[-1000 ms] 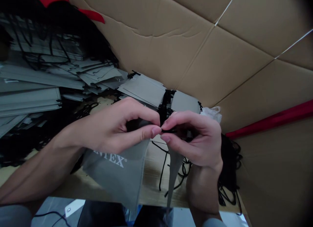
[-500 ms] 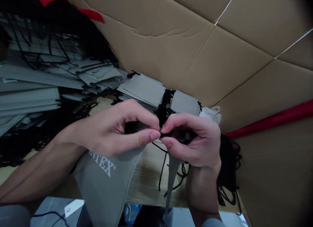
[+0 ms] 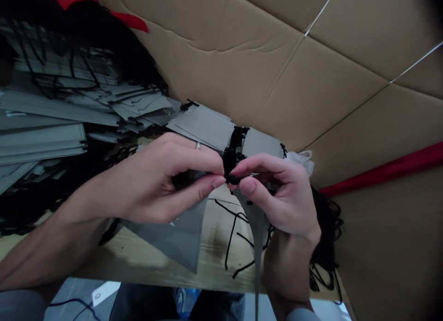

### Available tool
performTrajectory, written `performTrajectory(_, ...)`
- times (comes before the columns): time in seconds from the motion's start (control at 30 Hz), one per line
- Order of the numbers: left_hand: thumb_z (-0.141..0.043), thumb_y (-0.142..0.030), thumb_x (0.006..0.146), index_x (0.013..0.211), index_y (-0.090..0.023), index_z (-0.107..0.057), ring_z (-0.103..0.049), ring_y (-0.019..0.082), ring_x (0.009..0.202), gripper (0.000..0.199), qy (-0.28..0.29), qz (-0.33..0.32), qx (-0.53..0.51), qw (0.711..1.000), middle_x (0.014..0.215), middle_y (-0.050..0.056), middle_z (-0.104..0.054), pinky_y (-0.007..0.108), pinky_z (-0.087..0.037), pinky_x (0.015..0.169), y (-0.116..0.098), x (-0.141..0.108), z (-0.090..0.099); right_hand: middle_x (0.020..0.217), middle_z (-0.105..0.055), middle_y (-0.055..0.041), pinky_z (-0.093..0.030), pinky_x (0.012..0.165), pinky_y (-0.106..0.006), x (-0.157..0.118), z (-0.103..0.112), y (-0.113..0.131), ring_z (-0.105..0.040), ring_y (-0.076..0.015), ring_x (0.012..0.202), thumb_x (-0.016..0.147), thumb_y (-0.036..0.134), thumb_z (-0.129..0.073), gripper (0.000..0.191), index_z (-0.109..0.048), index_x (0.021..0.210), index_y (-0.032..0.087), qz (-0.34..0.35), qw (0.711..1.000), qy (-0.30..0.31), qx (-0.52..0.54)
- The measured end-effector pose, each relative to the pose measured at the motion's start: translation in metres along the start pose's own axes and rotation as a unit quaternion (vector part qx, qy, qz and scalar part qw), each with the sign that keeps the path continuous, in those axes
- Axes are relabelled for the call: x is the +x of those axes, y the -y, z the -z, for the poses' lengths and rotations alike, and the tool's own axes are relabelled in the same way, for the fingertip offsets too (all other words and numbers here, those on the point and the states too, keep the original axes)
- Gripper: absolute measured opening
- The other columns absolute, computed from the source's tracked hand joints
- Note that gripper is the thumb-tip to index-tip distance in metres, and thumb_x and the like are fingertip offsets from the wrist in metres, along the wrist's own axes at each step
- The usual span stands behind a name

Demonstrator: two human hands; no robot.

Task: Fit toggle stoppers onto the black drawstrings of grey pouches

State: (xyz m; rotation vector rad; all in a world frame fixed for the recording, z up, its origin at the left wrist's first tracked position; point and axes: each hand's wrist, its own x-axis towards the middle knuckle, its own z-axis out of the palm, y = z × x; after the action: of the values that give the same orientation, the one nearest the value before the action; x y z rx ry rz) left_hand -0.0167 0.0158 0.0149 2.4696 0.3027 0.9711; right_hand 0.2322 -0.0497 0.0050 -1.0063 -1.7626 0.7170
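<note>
In the head view my left hand point(image 3: 162, 180), a ring on one finger, is closed in a pinch. A flat grey fabric pouch point(image 3: 180, 247) hangs beneath it. Opposite, almost fingertip to fingertip, my right hand point(image 3: 287, 194) pinches a small black cord piece point(image 3: 234, 179). A second grey fabric strip point(image 3: 256, 224), seen nearly edge-on, hangs below the right fingers. Whether the two grey parts are one piece, I cannot tell. Loose black cords point(image 3: 230, 242) lie on the wooden table point(image 3: 214, 270) underneath.
Two neat stacks of grey pouches point(image 3: 204, 122) with black cord ends stand at the back. Messy grey piles point(image 3: 44, 109) fill the left. A black cord bundle point(image 3: 325, 233) hangs at the right edge, near a white plastic bag point(image 3: 301, 160). Cardboard point(image 3: 242, 58) walls the back.
The grey pouch under my left hand has swung up and its printed lettering is now mostly covered. My right fingers have shifted slightly, showing more of the black cord piece.
</note>
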Motion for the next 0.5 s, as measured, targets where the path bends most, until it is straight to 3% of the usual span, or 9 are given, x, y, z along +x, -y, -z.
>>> performTrajectory(0.27, -0.060, -0.017, 0.109, 0.085, -0.019, -0.066, -0.042, 0.008, 0.057, 0.025, 0.011, 0.003, 0.018, 1.000, 0.065, -0.006, -0.051, 0.023, -0.035, 0.055, 0.0024, 0.0011, -0.0004, 0.081, -0.083, 0.0010, -0.057, 0.057, -0.025, -0.0022, -0.0014, -0.0022, -0.073, -0.0137, 0.066, 0.100, 0.027, -0.090, 0.008, -0.084, 0.096, 0.025, 0.017, 0.999, -0.030, -0.023)
performTrajectory(0.5, -0.060, -0.014, 0.110, 0.078, -0.021, -0.056, -0.036, 0.008, 0.055, 0.033, 0.050, -0.003, -0.058, 0.997, 0.063, -0.008, -0.042, 0.022, -0.032, 0.052, 0.0046, 0.0019, 0.0054, 0.075, -0.078, 0.0013, -0.057, 0.056, -0.027, -0.0015, -0.0040, 0.0036, -0.068, -0.0143, 0.063, 0.104, 0.036, -0.087, 0.018, -0.079, 0.092, 0.025, 0.016, 1.000, -0.024, -0.010)
